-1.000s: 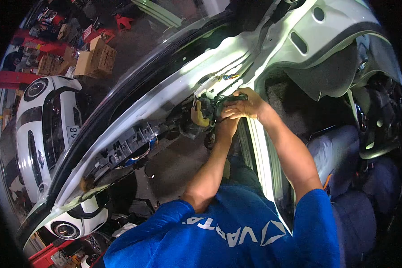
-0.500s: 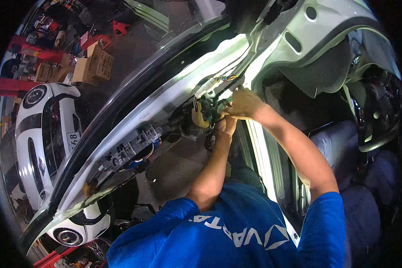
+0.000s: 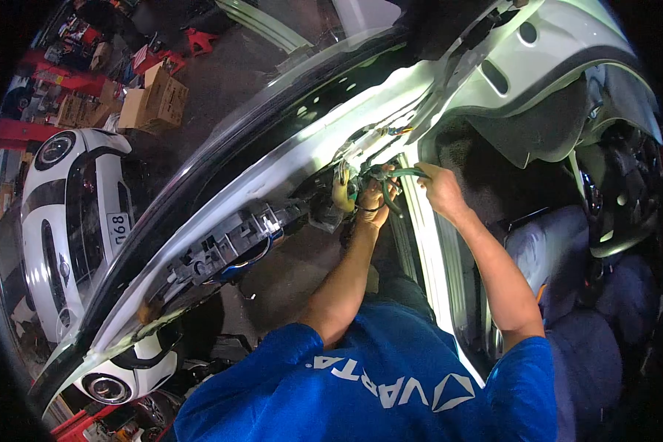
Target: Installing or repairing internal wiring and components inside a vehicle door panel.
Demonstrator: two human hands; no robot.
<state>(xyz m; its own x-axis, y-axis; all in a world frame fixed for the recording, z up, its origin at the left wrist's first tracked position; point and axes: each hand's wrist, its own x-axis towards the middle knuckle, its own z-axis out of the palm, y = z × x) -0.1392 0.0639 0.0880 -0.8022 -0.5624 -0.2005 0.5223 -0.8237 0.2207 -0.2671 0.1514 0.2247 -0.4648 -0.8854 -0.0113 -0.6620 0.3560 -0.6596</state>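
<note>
My right hand (image 3: pixel 444 189) is closed on the end of one handle of green-handled pliers (image 3: pixel 407 172). The handles stand spread apart, the second one curving down beside my left hand. My left hand (image 3: pixel 374 203) is closed just under the pliers' head, its fingers partly hidden; what they grip I cannot make out. Both hands work at the hinge end of an opened white car door (image 3: pixel 302 140). Beside my left fingers hangs a yellowish piece (image 3: pixel 342 193). Above it, bundled wires with a pale connector (image 3: pixel 372 138) run toward the car body.
A grey plastic bracket (image 3: pixel 232 239) with blue wiring sits along the door's inner side. To the right are the bright door sill (image 3: pixel 429 258), the seat (image 3: pixel 549 243) and the steering wheel (image 3: pixel 630 236). Beyond the door stand another white car (image 3: pixel 48 243) and cardboard boxes (image 3: pixel 153 99).
My right hand has moved right and slightly down, away from my left hand, bringing the green-handled pliers into plain sight. My left hand stays at about the same place.
</note>
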